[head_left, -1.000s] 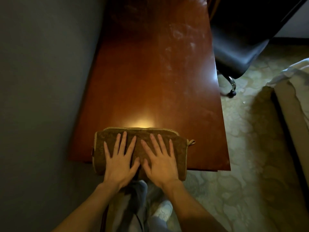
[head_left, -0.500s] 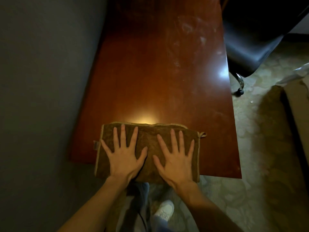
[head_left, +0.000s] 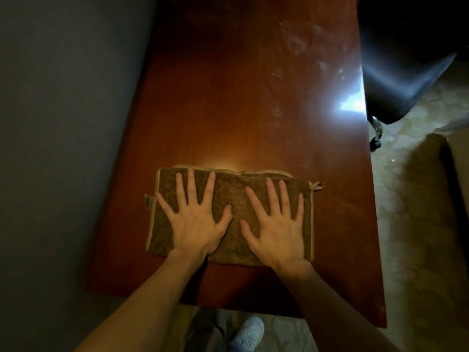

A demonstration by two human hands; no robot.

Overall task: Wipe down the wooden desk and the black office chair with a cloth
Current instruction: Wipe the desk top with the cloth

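Shoe: white shoe (head_left: 247,332) on the floor just under the worktop's near edge; the person stands at this short end.
Near edge: a bare strip of worktop (head_left: 228,123) lies between the near edge and the cloth.
Cloth: brown towelling cloth (head_left: 232,196) with pale piping, folded to a rectangle, flat on the worktop's near part, closer to the left edge than the right. A tag sticks out at its left side, a small loop at its far right corner.
Left hand: left hand (head_left: 194,219) palm-down on the cloth's left half, fingers straight and spread; pressing, not grasping.
Right hand: right hand (head_left: 276,228) the same on the right half, thumbs nearly meeting at the middle.
Why so: spread palms likely load the whole fold evenly, so one push sweeps a broad lane.
Step judged: a lengthwise pass, at the start of its run.
Far worktop: pale smears and dust marks (head_left: 299,44) toward the far right, plus window glare near the right edge; that area looks unwiped.
Chair: black office chair (head_left: 406,72) beside the right edge, far end, one castor visible; it seems untouched.
Left side: grey wall (head_left: 63,123) close along the left edge, leaving little room there.
Floor: patterned pale carpet (head_left: 411,199) right of the worktop.
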